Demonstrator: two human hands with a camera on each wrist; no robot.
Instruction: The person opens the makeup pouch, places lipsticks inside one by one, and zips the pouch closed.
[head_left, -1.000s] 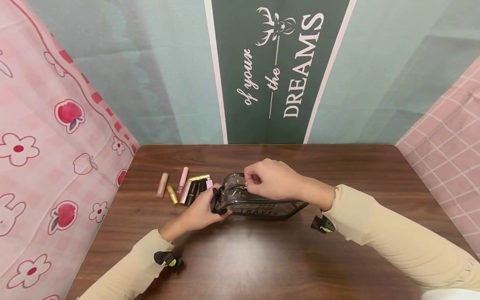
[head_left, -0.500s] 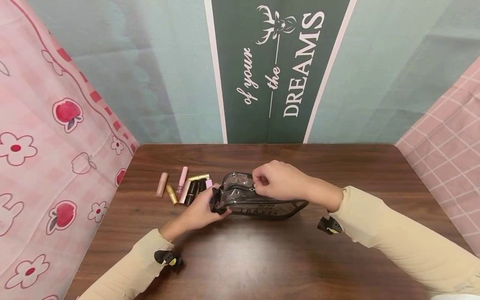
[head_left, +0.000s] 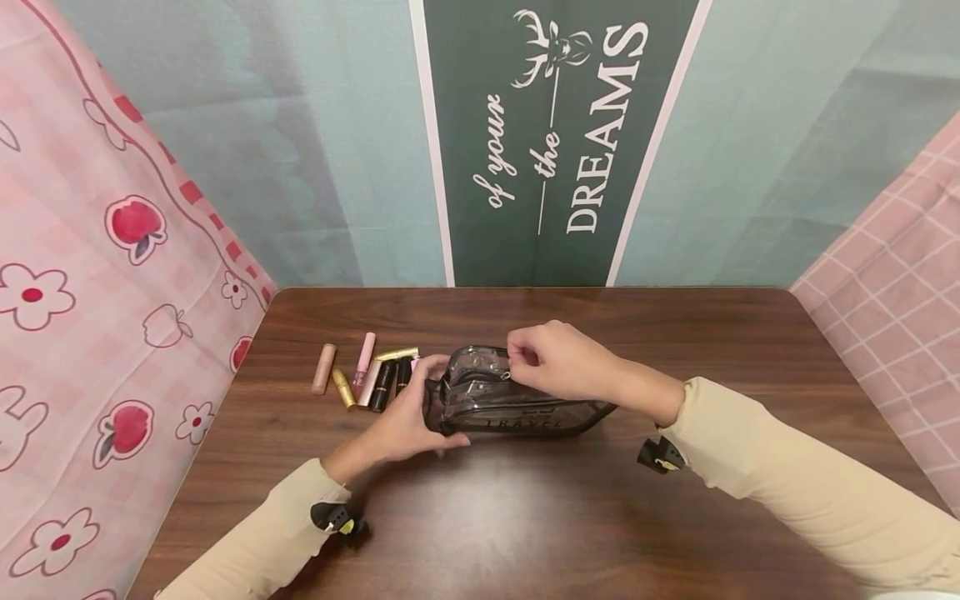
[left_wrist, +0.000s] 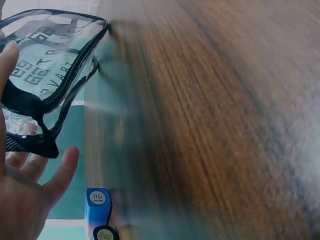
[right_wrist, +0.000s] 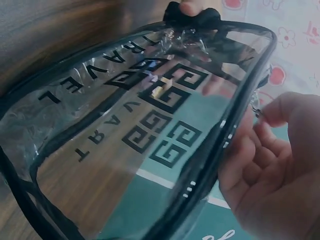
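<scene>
A clear toiletry bag with black trim and the word TRAVEL stands on the table, in the middle of the head view. My left hand holds its left end, thumb on the near side and fingers on the far side. At the zipper along the top, my right hand pinches the small metal zipper pull, its fingers curled. The zipper is partly open to the left of the pull. Through the clear wall in the right wrist view, no contents can be made out for certain.
Several lipsticks and lip glosses lie left of the bag: a beige tube, a gold lipstick, a pink-capped gloss and a black tube. A blue lipstick box shows in the left wrist view. Patterned cloths surround the wooden table.
My right hand has moved a little to the right along the zipper with the pull. My left hand has shifted its grip, with the fingers now spread further round the bag's end.
</scene>
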